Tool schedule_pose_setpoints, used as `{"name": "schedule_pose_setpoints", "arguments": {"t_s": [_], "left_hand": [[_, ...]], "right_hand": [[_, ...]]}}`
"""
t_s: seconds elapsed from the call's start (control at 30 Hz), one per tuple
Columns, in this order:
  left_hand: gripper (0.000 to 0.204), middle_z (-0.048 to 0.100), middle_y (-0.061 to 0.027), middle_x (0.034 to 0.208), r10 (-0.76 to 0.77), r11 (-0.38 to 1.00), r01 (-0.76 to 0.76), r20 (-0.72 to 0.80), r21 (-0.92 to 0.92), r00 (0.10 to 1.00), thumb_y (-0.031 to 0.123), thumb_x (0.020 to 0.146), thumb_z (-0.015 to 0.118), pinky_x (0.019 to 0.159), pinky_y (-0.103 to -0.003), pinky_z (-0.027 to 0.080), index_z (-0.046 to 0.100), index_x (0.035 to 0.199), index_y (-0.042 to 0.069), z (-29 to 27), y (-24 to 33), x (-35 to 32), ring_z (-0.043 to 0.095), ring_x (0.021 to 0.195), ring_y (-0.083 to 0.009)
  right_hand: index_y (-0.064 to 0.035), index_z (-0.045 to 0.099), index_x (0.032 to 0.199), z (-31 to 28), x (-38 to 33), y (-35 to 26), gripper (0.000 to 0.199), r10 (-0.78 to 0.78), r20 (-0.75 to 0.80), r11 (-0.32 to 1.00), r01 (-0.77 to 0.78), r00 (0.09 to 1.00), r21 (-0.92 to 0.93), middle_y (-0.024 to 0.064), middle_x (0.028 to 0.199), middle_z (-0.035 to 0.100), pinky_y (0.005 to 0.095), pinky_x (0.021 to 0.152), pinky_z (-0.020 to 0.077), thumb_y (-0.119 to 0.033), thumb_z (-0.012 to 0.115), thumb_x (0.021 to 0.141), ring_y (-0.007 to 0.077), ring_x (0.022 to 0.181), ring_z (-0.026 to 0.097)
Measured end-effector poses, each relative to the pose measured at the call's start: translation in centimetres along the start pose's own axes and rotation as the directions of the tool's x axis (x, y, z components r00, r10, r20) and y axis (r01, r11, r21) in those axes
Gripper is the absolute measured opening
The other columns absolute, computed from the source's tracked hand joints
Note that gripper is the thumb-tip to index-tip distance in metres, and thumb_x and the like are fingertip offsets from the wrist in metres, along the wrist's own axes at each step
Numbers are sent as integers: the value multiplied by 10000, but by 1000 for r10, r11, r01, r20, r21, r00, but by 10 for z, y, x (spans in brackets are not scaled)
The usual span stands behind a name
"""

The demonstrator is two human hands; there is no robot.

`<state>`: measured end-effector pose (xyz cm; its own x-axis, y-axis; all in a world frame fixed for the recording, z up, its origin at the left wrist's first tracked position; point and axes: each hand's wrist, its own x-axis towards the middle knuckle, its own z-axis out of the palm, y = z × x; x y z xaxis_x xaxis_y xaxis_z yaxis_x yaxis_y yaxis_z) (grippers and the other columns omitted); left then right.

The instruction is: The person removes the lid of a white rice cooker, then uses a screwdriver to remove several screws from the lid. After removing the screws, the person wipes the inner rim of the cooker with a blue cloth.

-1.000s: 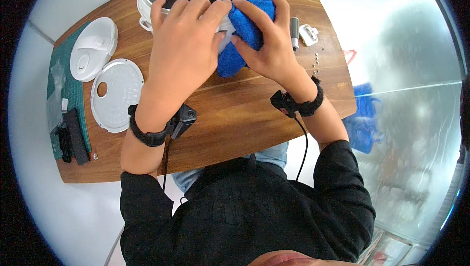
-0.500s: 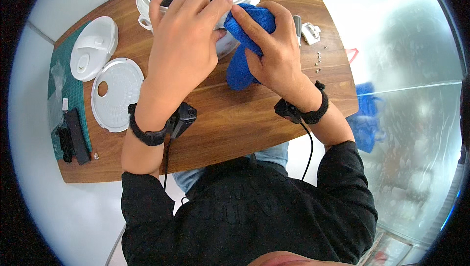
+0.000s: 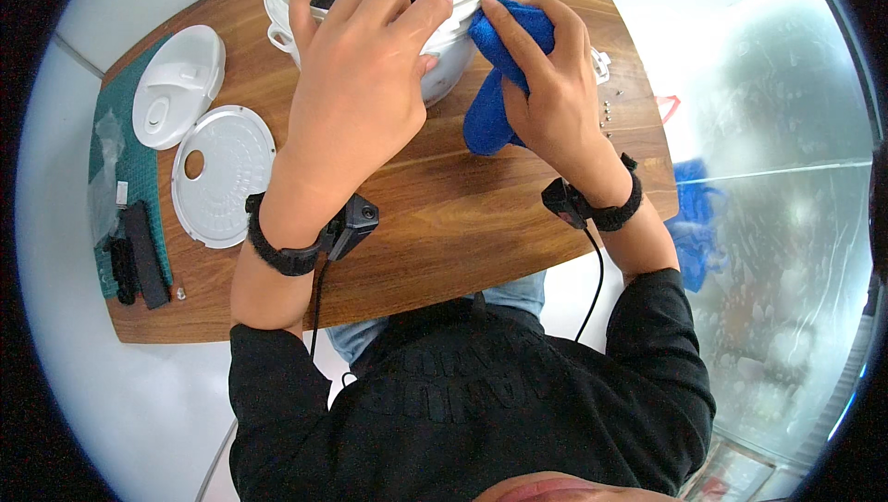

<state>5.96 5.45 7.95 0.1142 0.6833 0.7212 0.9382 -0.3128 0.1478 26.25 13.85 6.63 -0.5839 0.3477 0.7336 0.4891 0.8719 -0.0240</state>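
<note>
A white round appliance body (image 3: 447, 72), like that of a rice cooker, stands at the table's far edge with its grey inside showing. Over its near rim lies my left hand (image 3: 361, 86), fingers curled across the edge and thumb against the outer wall; the fingertips are partly hidden. My right hand (image 3: 560, 86) is closed round a folded blue cloth (image 3: 490, 118), one end of which hangs below the palm. The upper fold of the cloth is close to the body's right side; whether it touches cannot be told.
To the left lie a white oval lid (image 3: 180, 86) and a round white plate (image 3: 227, 192) with a hole. A green mat (image 3: 139, 165) carries a clear plastic bag (image 3: 106, 155) and a dark bar (image 3: 146, 257). Small screws (image 3: 607, 114) and a white part (image 3: 601, 67) sit at right.
My right hand has drawn the blue cloth to the right, apart from my left hand. The white body and my left hand have shifted slightly right.
</note>
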Motion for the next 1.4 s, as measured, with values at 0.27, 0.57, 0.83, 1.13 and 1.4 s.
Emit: {"name": "schedule_pose_setpoints", "arguments": {"t_s": [0.27,0.57,0.83,1.13,1.4], "left_hand": [[375,621,-25,993,-3,1000,4,7,-10,1000,71,834,764,1083,-565,289,696,1192,157,2,0,2,608,974,-227],[432,636,-55,1045,-25,999,24,49,21,998,109,833,737,1104,-536,321,668,1253,184,-3,3,2,613,1043,-307],[412,661,-69,1102,-20,999,18,61,47,998,123,851,724,1109,-536,322,672,1256,178,-5,0,5,619,1069,-313],[405,658,-68,1086,-35,999,31,100,44,994,119,848,726,1101,-540,327,676,1246,177,-8,2,7,621,1054,-324],[412,635,-47,1064,-14,1000,12,51,27,999,122,859,731,1115,-555,307,675,1262,184,-2,1,1,612,1043,-291]], "right_hand": [[-152,659,1228,-8,20,37,581,37,24,996,-39,999,75,177,1267,549,489,917,540,67,681,690,434,1116,584],[-80,734,1136,-38,54,18,471,-233,169,961,200,958,192,224,1294,533,506,924,545,35,750,680,432,1161,579],[-86,746,1120,-45,70,44,501,-145,327,989,149,934,13,222,1281,565,512,939,550,87,693,653,427,1153,592],[-110,701,1128,-36,78,38,457,-265,290,964,245,920,103,214,1283,532,518,924,550,58,726,704,427,1127,597],[-106,704,1122,-31,74,37,441,-246,244,969,229,938,95,193,1275,546,512,909,542,57,690,713,417,1102,596]]}}
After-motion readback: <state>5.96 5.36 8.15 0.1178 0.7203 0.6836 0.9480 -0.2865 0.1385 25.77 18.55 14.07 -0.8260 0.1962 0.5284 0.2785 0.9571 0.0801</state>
